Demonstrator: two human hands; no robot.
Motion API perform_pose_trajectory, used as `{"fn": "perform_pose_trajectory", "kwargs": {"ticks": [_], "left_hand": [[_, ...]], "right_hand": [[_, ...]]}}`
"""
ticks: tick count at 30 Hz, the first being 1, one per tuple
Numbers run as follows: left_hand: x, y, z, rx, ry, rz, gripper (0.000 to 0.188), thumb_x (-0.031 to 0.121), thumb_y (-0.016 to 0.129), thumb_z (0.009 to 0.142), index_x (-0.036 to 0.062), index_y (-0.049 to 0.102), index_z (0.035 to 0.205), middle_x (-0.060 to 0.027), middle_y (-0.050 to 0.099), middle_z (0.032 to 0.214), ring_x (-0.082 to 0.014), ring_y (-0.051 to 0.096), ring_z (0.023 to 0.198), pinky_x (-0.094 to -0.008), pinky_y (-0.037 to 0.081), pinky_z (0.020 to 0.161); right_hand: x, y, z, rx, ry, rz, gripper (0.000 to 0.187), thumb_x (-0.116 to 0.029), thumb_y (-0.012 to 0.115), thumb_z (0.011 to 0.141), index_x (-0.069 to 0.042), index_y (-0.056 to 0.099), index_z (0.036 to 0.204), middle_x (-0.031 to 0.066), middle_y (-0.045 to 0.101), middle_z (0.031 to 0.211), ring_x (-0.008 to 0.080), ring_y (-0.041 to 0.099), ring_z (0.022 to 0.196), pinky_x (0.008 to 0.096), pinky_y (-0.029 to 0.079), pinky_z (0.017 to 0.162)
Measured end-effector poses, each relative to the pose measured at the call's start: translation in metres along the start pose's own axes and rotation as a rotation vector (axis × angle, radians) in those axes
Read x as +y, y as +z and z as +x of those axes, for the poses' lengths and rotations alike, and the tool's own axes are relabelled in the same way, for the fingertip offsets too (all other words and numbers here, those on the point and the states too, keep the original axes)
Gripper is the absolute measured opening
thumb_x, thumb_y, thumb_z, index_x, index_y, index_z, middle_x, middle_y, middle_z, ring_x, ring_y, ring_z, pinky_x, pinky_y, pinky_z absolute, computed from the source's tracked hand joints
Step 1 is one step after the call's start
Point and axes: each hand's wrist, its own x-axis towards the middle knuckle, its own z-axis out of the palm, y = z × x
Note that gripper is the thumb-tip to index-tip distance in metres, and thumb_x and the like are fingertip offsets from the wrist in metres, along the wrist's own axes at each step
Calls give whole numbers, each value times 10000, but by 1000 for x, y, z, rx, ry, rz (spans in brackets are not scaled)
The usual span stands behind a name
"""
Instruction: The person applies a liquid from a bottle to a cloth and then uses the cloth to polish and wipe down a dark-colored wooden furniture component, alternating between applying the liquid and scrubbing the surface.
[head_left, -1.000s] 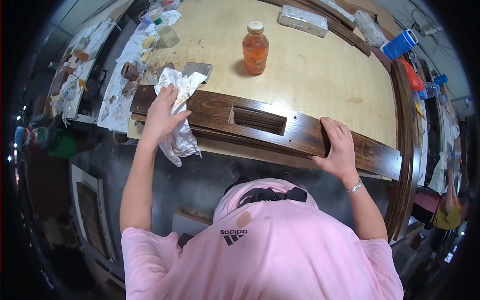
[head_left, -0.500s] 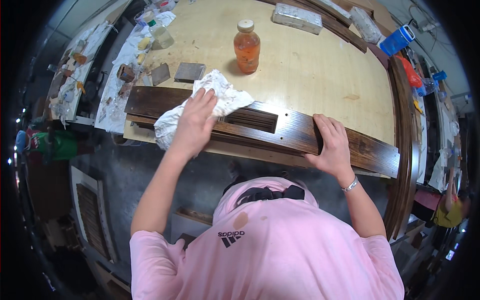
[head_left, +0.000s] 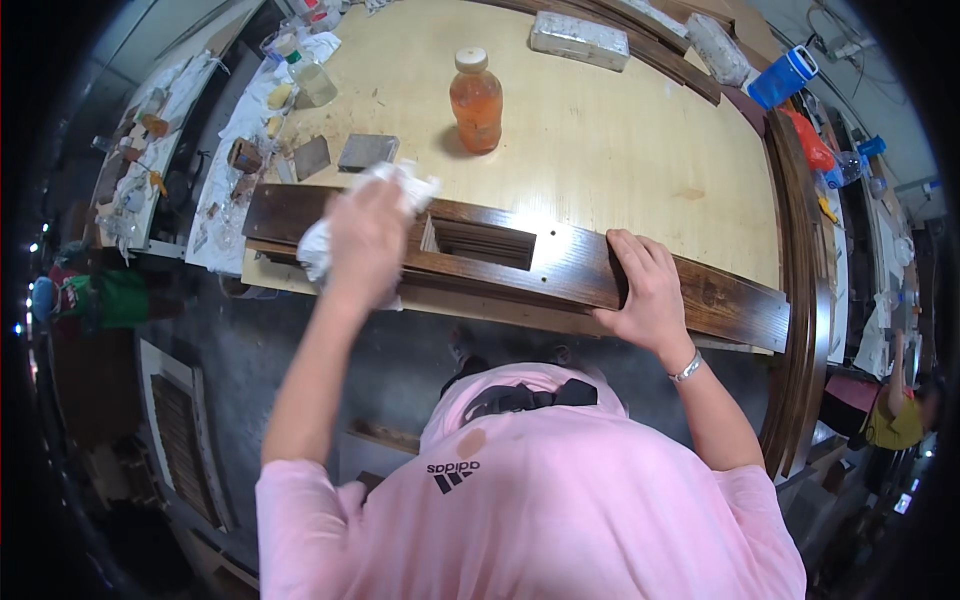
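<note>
A dark brown varnished wooden board point(head_left: 575, 262) with a rectangular cutout and small holes lies along the near edge of the table, on top of other dark boards. My left hand point(head_left: 366, 245), blurred by motion, presses a crumpled white rag point(head_left: 408, 190) onto the board left of the cutout; its fingers cover part of the cloth. Right of the cutout, my right hand point(head_left: 645, 290) grips the board, fingers over its top and thumb along the near edge.
A bottle of orange liquid point(head_left: 476, 105) stands beyond the board. Grey sanding blocks point(head_left: 368, 153) lie behind its left part. Long dark boards point(head_left: 800, 300) are stacked on the right, near a blue container point(head_left: 783, 78). Another person point(head_left: 893, 415) is at far right.
My left hand has slid the rag leftward along the board, uncovering the cutout's left end. The right hand keeps its grip. The whole view has shifted slightly.
</note>
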Motion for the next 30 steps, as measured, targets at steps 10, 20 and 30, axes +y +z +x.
{"fn": "perform_pose_trajectory", "kwargs": {"ticks": [10, 20, 30], "left_hand": [[13, 4, -22, 169, -13, -380, 217, 74, 707, 845, 81, 762, 1054, -87, 697, 1240, -281, 598, 1147, -396, 461, 966], [7, 3, -2, 133, -107, -258, 147, 27, 735, 796, -7, 748, 938, -109, 626, 837, -227, 632, 762, -319, 493, 720], [8, 16, 20, 216, -144, -192, 57, 85, 744, 775, 70, 737, 829, -133, 609, 827, -348, 623, 783, -437, 473, 705]], "right_hand": [[-6, 1, 3, 28, 43, 37, 867, -195, 837, 538, -18, 546, 1336, 150, 589, 1316, 358, 543, 1129, 447, 455, 1014], [-2, 2, 4, 33, 25, 27, 846, -196, 825, 540, -2, 564, 1320, 156, 593, 1314, 364, 548, 1121, 449, 466, 1002], [-3, 1, 4, 36, 27, 29, 834, -185, 809, 527, -2, 574, 1305, 153, 596, 1310, 355, 553, 1117, 437, 467, 1006]]}}
